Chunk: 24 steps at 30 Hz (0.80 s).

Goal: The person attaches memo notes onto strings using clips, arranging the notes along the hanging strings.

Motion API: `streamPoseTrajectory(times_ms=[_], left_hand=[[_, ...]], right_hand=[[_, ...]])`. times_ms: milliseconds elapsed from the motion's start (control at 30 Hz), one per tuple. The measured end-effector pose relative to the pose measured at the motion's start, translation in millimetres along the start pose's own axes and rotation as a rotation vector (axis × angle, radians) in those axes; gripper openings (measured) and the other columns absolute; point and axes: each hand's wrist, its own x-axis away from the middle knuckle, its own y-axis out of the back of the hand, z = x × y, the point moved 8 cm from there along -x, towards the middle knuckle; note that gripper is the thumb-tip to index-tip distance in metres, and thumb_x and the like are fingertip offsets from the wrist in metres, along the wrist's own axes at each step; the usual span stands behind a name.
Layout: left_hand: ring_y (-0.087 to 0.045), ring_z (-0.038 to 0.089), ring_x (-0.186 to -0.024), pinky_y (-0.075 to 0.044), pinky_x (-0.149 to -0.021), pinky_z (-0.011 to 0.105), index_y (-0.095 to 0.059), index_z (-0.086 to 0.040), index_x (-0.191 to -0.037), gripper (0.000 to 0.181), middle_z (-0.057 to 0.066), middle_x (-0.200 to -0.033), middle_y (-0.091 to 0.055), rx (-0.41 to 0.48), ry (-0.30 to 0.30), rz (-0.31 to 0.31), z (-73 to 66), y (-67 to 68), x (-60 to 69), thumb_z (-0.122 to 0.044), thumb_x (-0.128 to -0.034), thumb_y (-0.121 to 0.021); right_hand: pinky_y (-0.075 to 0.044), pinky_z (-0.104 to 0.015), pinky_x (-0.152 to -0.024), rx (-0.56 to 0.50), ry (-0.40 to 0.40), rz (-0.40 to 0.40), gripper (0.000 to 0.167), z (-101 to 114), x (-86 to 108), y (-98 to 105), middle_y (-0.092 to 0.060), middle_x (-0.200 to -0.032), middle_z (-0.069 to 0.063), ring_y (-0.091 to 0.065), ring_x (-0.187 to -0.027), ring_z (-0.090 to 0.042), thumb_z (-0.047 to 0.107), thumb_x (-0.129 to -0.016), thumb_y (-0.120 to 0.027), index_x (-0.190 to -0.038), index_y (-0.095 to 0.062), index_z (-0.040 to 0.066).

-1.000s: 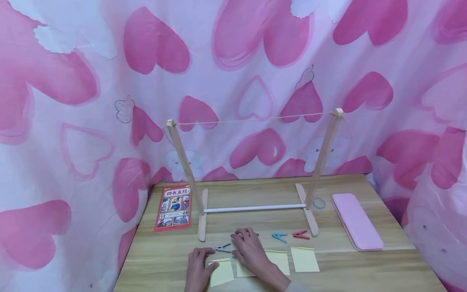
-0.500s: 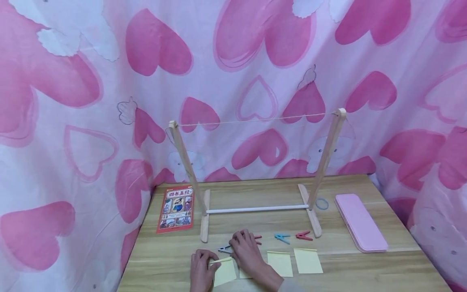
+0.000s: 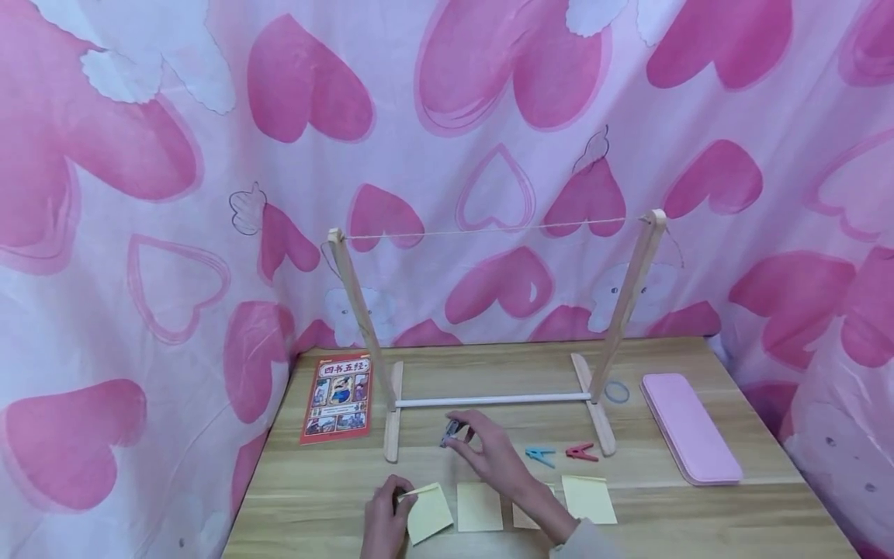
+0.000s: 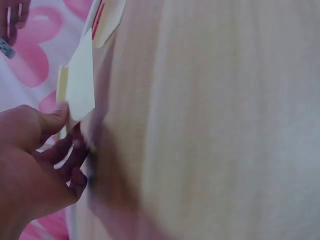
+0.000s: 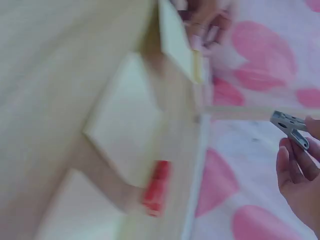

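Grey spring clip (image 5: 284, 122): pinched in right hand (image 3: 492, 456), held raised in the air. Pale yellow square note (image 3: 430, 515): folded strip along top edge, tilted, left hand (image 3: 386, 511) pinching near upper-left corner.

Wide opening under the string (image 3: 486, 230)

Between the posts (image 3: 632, 297), you can pass above the rod (image 3: 493, 400), which lies behind your right hand (image 3: 494, 456). Slide right along the table (image 3: 670, 524) and you meet the blue clip (image 3: 540, 456), then the red clip (image 3: 582, 452); open table separates that from the case (image 3: 691, 427).
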Motion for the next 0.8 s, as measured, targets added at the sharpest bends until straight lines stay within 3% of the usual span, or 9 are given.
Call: streamPoseTrajectory(times_ms=[133, 267, 367, 467, 600, 800], left_hand=[[-0.061, 0.007, -0.079, -0.05, -0.068, 0.022, -0.07, -0.006, -0.101, 0.008, 0.001, -0.091, -0.073, 0.147, -0.037, 0.005, -24.4, 13.0, -12.7, -0.012, -0.1022, -0.075], [-0.063, 0.008, -0.088, -0.052, -0.077, 0.023, -0.075, -0.006, -0.105, 0.006, 0.005, -0.098, -0.077, 0.164, -0.024, -0.023, -70.9, 39.0, -35.2, -0.012, -0.1032, -0.074], [-0.06, 0.009, -0.085, -0.051, -0.072, 0.022, -0.078, -0.006, -0.109, 0.009, 0.007, -0.099, -0.077, 0.188, -0.063, -0.088, -105.3, 59.5, -53.2, -0.011, -0.1029, -0.075], [-0.056, 0.01, -0.084, -0.051, -0.07, 0.021, -0.081, -0.005, -0.113, 0.012, 0.01, -0.099, -0.077, 0.222, -0.143, -0.156, -138.6, 77.3, -71.0, -0.009, -0.1017, -0.076], [-0.055, 0.014, -0.089, -0.048, -0.074, 0.023, -0.08, -0.007, -0.123, 0.022, 0.01, -0.098, -0.075, 0.226, -0.232, -0.225, -177.6, 95.4, -94.3, -0.008, -0.1013, -0.077], [-0.056, 0.017, -0.087, -0.044, -0.069, 0.02, -0.076, -0.006, -0.124, 0.021, 0.007, -0.097, -0.067, 0.367, -0.178, -0.215, -208.6, 105.2, -118.4, -0.014, -0.1046, -0.076]], right_hand=[[-0.064, -0.027, -0.083, -0.181, -0.141, -0.019, 0.039, 7, -15.7, 28, -0.079, -0.109, -0.013, -0.073, -0.094, -0.013, 0.004, -0.094, -0.084, -0.13, -0.072, -0.004], [-0.061, -0.026, -0.091, -0.276, -0.234, 0.009, 0.035, 22, -35.3, 54, -0.077, -0.117, -0.017, -0.073, -0.101, -0.015, 0.003, -0.095, -0.083, -0.128, -0.073, -0.002], [-0.059, -0.024, -0.082, -0.201, -0.19, 0.016, 0.032, 43, -54.4, 77, -0.076, -0.117, -0.014, -0.069, -0.099, -0.016, 0.004, -0.095, -0.083, -0.126, -0.074, 0.002], [-0.058, -0.024, -0.082, -0.13, -0.088, -0.008, 0.029, 69, -78.6, 102, -0.076, -0.113, -0.012, -0.067, -0.096, -0.014, 0.002, -0.093, -0.084, -0.121, -0.076, 0.002], [-0.057, -0.021, -0.084, -0.124, 0.034, -0.032, 0.025, 99, -111.2, 132, -0.076, -0.105, -0.013, -0.066, -0.092, -0.013, -0.006, -0.091, -0.083, -0.115, -0.078, -0.002], [-0.057, -0.017, -0.082, -0.153, 0.086, -0.01, 0.022, 124, -141.9, 158, -0.074, -0.106, -0.017, -0.067, -0.09, -0.012, -0.011, -0.092, -0.08, -0.113, -0.078, -0.005]])
